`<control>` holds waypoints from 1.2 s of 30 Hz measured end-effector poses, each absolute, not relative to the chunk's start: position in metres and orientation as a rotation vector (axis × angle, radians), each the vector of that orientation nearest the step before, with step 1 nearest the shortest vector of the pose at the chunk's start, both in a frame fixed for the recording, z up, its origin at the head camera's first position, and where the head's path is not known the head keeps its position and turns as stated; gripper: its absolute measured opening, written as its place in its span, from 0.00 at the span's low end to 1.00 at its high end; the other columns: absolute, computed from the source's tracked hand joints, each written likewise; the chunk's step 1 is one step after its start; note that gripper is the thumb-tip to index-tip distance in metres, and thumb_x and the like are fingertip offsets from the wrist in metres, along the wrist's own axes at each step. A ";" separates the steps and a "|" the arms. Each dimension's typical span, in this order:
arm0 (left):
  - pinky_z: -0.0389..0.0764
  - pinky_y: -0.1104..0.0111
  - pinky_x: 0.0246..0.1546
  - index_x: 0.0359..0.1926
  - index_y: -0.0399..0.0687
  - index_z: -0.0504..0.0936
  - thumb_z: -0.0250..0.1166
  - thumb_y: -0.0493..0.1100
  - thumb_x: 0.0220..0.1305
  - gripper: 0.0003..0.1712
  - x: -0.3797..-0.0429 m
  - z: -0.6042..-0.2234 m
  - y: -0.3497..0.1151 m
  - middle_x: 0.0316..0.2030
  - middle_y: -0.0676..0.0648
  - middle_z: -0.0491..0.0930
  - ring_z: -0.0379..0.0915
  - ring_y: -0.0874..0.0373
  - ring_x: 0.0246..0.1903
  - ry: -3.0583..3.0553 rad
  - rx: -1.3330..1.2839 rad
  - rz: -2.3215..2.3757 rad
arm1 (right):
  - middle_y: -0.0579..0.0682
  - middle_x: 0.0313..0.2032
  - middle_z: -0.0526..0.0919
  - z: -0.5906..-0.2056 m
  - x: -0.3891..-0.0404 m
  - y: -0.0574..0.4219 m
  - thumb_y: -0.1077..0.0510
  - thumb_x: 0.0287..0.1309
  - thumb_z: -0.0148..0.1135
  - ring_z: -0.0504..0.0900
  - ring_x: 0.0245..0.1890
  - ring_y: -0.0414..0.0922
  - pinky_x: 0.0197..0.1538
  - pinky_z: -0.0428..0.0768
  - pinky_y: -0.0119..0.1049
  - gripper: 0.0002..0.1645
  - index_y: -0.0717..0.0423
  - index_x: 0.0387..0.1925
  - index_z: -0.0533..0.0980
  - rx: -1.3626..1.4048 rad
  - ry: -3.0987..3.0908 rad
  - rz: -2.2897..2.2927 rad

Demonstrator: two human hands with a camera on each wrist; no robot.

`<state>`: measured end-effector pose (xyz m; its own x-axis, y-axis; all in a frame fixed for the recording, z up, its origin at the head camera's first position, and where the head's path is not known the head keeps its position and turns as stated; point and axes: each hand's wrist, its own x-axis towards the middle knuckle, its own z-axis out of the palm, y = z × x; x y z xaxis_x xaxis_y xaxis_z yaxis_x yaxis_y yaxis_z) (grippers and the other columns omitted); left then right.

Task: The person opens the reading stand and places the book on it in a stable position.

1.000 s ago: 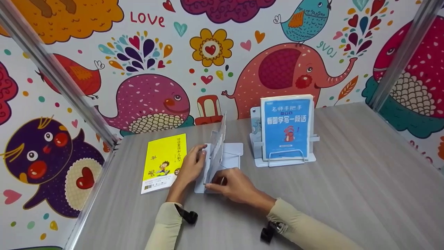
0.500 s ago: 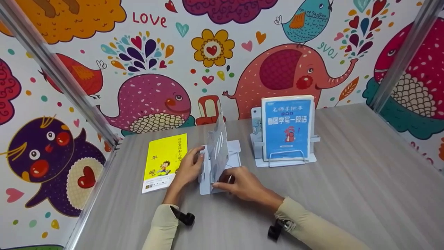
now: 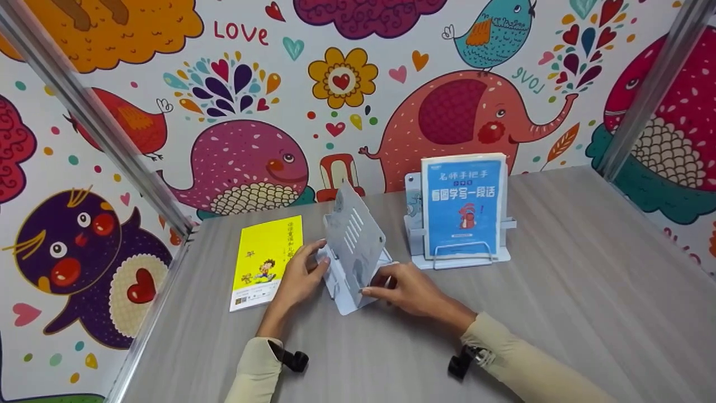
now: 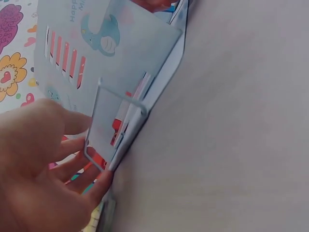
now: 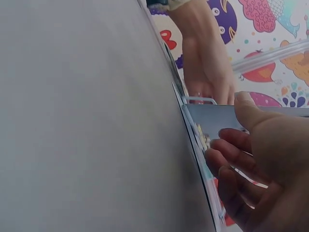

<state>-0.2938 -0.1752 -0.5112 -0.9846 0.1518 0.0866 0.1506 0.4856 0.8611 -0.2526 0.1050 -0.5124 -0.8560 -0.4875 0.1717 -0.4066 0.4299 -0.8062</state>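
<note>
A pale blue-grey metal book stand [image 3: 358, 238] stands between the two hands, its slotted back plate raised from the flat base [image 3: 348, 302]. My left hand [image 3: 302, 274] holds the stand's left side, thumb and fingers at the base edge by the wire page holder [image 4: 98, 104]. With thumb and fingers, my right hand [image 3: 411, 288] pinches the near lower corner of the back plate. A cartoon whale and slots show on the plate's front [image 4: 116, 58] in the left wrist view. In the right wrist view, the right fingers [image 5: 236, 145] curl behind the plate.
Left of the stand, a yellow book [image 3: 268, 240] lies flat on the wood-grain table [image 3: 587, 291]. To the right, a blue-covered book [image 3: 464, 207] leans upright on a second stand [image 3: 415, 243]. A wall with cartoon animals [image 3: 447, 123] closes off the back.
The book stand has turned, bringing its slotted plate from nearly edge-on to broadly visible. My right hand has moved right with the plate's corner; the left stays at the stand's left side.
</note>
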 end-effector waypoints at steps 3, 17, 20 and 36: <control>0.74 0.47 0.75 0.78 0.46 0.72 0.67 0.42 0.78 0.32 -0.292 -0.511 -0.176 0.76 0.42 0.73 0.68 0.42 0.78 2.703 0.249 1.580 | 0.40 0.40 0.91 -0.512 -0.256 0.113 0.38 0.68 0.74 0.85 0.30 0.39 0.33 0.86 0.32 0.21 0.42 0.55 0.89 -0.786 2.570 -1.429; 0.76 0.49 0.74 0.79 0.48 0.72 0.68 0.42 0.77 0.33 -0.276 -0.512 -0.180 0.74 0.40 0.74 0.71 0.43 0.75 2.766 0.235 1.529 | 0.46 0.41 0.92 -0.517 -0.270 0.134 0.44 0.74 0.69 0.86 0.30 0.42 0.33 0.84 0.30 0.14 0.45 0.49 0.91 -0.699 2.551 -1.479; 0.76 0.48 0.74 0.79 0.47 0.72 0.67 0.42 0.77 0.33 -0.275 -0.513 -0.180 0.74 0.39 0.74 0.72 0.41 0.74 2.783 0.260 1.516 | 0.49 0.36 0.91 -0.517 -0.265 0.131 0.45 0.77 0.66 0.84 0.29 0.41 0.32 0.82 0.28 0.15 0.48 0.47 0.92 -0.766 2.495 -1.476; 0.77 0.51 0.74 0.76 0.52 0.74 0.74 0.52 0.72 0.36 -0.277 -0.515 -0.172 0.74 0.43 0.76 0.74 0.45 0.73 2.815 0.121 1.525 | 0.44 0.34 0.85 -0.517 -0.238 0.073 0.55 0.73 0.68 0.78 0.31 0.33 0.35 0.79 0.26 0.23 0.60 0.65 0.82 -0.844 2.574 -1.281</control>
<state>-0.2767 -0.1716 -0.5150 -0.9952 0.0367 0.0909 0.0962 0.5444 0.8333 -0.2383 0.0729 -0.5169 -0.8316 -0.5431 0.1157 -0.4197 0.4784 -0.7713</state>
